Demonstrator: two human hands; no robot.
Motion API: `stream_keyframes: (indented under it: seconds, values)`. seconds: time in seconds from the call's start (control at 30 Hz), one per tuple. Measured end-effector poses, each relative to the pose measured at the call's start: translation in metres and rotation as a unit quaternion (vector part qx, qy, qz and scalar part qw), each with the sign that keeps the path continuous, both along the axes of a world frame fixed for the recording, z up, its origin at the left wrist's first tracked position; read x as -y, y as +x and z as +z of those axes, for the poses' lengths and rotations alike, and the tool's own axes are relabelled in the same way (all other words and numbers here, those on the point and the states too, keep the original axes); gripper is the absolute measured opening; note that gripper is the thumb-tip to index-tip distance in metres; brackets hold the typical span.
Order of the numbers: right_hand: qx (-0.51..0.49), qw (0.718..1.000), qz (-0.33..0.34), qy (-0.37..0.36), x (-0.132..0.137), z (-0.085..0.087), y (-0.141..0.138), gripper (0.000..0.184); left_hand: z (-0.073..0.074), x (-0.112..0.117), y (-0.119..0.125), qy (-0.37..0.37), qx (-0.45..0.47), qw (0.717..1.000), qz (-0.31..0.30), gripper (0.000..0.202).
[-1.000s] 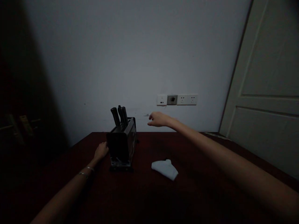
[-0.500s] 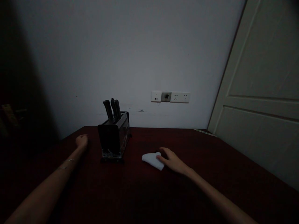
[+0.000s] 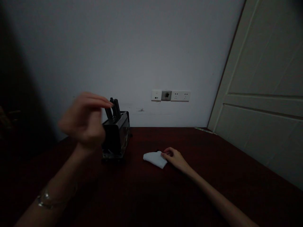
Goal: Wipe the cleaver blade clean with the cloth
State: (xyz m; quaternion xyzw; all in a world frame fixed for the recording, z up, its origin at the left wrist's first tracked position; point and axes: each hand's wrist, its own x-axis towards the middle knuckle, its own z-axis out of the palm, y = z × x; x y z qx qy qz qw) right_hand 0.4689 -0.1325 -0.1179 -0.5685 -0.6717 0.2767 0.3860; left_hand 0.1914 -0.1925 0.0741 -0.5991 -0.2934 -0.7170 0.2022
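A dark knife block (image 3: 113, 138) stands upright on the left part of the table, with several black handles (image 3: 116, 108) rising from its top. In front of it my left hand (image 3: 84, 121) is raised and blurred. Its fingers bend toward the handles and overlap them in view, with the thumb apart below and nothing visible between. Whether the fingertips touch a handle I cannot tell. A folded white cloth (image 3: 155, 158) lies to the right of the block. At its right corner my right hand (image 3: 175, 160) is closed, thumb and fingers on the cloth.
The dark red table (image 3: 142, 195) reaches the pale wall (image 3: 142, 56) at the back. A row of wall sockets (image 3: 170, 95) sits above it. At the right is a panelled door (image 3: 260, 94); a thin strip (image 3: 205, 130) lies at the table's far right edge.
My left hand has risen from the table left of the block and come right, in front of the handles. My right hand's fingers have drawn together at the cloth's corner.
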Motion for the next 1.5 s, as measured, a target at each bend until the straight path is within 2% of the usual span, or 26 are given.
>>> stream_keyframes:
  seconds: [0.03, 0.07, 0.1, 0.17, 0.23, 0.3, 0.4, 0.53, 0.67, 0.73, 0.93, 1.03, 1.1, 1.27, 1.37, 1.5]
  values:
    - [-0.003, 1.0, 0.001, -0.004, 0.0, -0.001, 0.001, 0.027, -0.01, 0.008, 0.021, 0.012, -0.137, 0.986, -0.091, 0.016]
    - [-0.005, 1.0, 0.003, -0.006, 0.001, -0.002, 0.002, 0.027, -0.023, 0.011, 0.04, -0.026, -0.244, 0.956, -0.158, 0.019]
    - [-0.006, 1.0, 0.008, -0.007, 0.002, -0.003, 0.003, 0.027, -0.037, 0.009, 0.057, -0.084, -0.311, 0.926, -0.195, 0.023]
    - [-0.007, 1.0, 0.022, -0.007, 0.003, -0.006, 0.005, 0.028, -0.067, -0.009, 0.083, -0.2, -0.401, 0.868, -0.213, 0.023]
    - [-0.008, 0.999, 0.034, -0.012, 0.005, -0.009, 0.005, 0.028, -0.098, -0.036, 0.099, -0.287, -0.441, 0.825, -0.208, 0.025]
    - [-0.012, 0.999, 0.039, -0.008, 0.008, -0.011, 0.004, 0.027, -0.124, -0.062, 0.105, -0.347, -0.448, 0.794, -0.218, 0.03]
    - [-0.039, 0.998, 0.05, 0.023, 0.009, -0.01, 0.002, 0.022, -0.148, -0.083, 0.103, -0.376, -0.467, 0.761, -0.247, 0.038]
    - [-0.103, 0.991, 0.052, 0.064, 0.009, -0.006, 0.003, 0.023, -0.152, -0.087, 0.095, -0.398, -0.468, 0.733, -0.29, 0.051]
    - [-0.144, 0.985, 0.041, 0.089, 0.013, 0.003, 0.006, 0.027, -0.151, -0.092, 0.091, -0.444, -0.431, 0.728, -0.294, 0.048]
    - [-0.148, 0.982, 0.042, 0.105, 0.016, 0.007, 0.005, 0.025, -0.154, -0.099, 0.089, -0.47, -0.405, 0.715, -0.324, 0.045]
    - [-0.139, 0.977, 0.032, 0.159, 0.022, 0.009, 0.0, 0.023, -0.168, -0.116, 0.084, -0.558, -0.28, 0.631, -0.462, 0.05]
    - [-0.147, 0.974, 0.022, 0.171, 0.024, 0.01, -0.001, 0.023, -0.17, -0.119, 0.087, -0.592, -0.203, 0.598, -0.501, 0.054]
    - [-0.161, 0.972, 0.014, 0.173, 0.025, 0.011, -0.002, 0.024, -0.17, -0.119, 0.09, -0.602, -0.17, 0.587, -0.515, 0.055]
    - [-0.245, 0.957, 0.021, 0.151, 0.02, 0.008, -0.003, 0.038, -0.162, -0.117, 0.092, -0.595, -0.113, 0.602, -0.521, 0.047]
    - [-0.28, 0.951, 0.063, 0.11, 0.014, 0.002, -0.002, 0.053, -0.155, -0.115, 0.091, -0.602, -0.095, 0.615, -0.5, 0.04]
    - [-0.247, 0.959, 0.116, 0.072, 0.008, -0.007, 0.0, 0.054, -0.147, -0.11, 0.09, -0.601, -0.084, 0.649, -0.459, 0.033]
